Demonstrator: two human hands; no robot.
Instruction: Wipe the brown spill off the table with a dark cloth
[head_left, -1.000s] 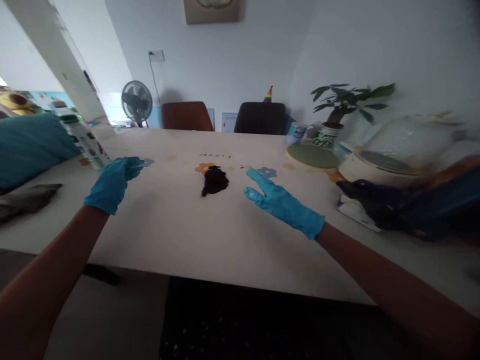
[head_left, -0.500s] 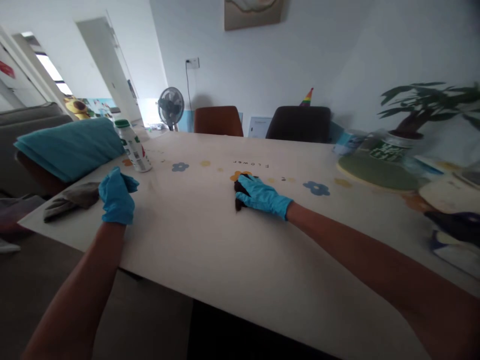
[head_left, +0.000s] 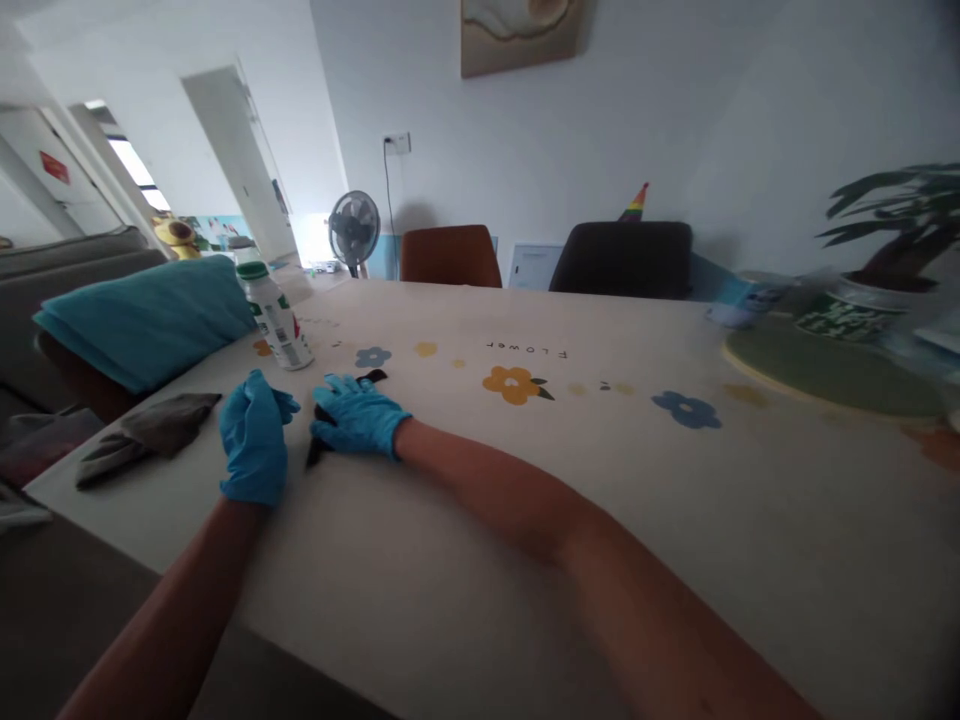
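My right hand [head_left: 358, 415], in a blue glove, presses a dark cloth [head_left: 319, 455] against the white table [head_left: 450, 520]; only the cloth's edges show around the fingers. My left hand [head_left: 256, 435], gloved alike, rests near the table's left edge with its fingers loosely curled in, and nothing shows in it. Left of it a crumpled grey-brown cloth [head_left: 150, 432] lies flat. Behind the hands a white bottle with a green cap [head_left: 276, 318] stands upright, touched by neither.
A green round mat [head_left: 825, 372] carries a potted plant [head_left: 862, 305] at the right. Two chairs, one brown [head_left: 450, 256] and one black [head_left: 624, 258], stand along the far side. A teal cushion-like cloth [head_left: 150, 320] lies beyond the left edge; a fan [head_left: 354, 230] stands behind.
My right hand has swept the dark cloth leftward over the tabletop, from the orange flower to beside my left hand. My left hand stays curled. The view has turned slightly left.
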